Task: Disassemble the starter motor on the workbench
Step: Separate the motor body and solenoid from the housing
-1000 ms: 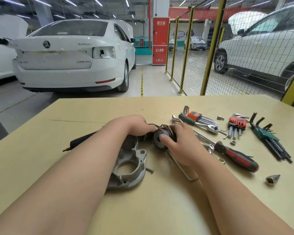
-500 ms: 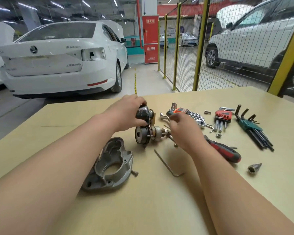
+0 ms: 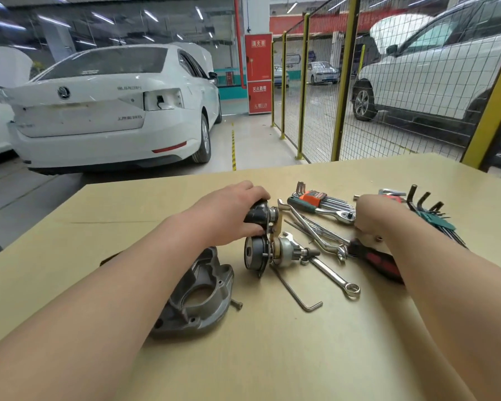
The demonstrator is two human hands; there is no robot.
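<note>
The starter motor core lies on the workbench with its pinion shaft pointing right. My left hand grips the black solenoid cylinder on top of it. Front-left of the core lies the removed grey aluminium nose housing, with a small bolt beside it. My right hand is apart from the motor, down among the tools at the right with its fingers bent under. Whether it holds anything is hidden.
A loose L-shaped hex key and a combination wrench lie in front of the motor. A green-handled ratchet, an orange hex key set, a green hex key set and a red-black screwdriver lie at the right.
My right hand has left the motor's pinion end and moved right to the tools. My left hand keeps its grip on the solenoid, and the motor sits on the bench.
</note>
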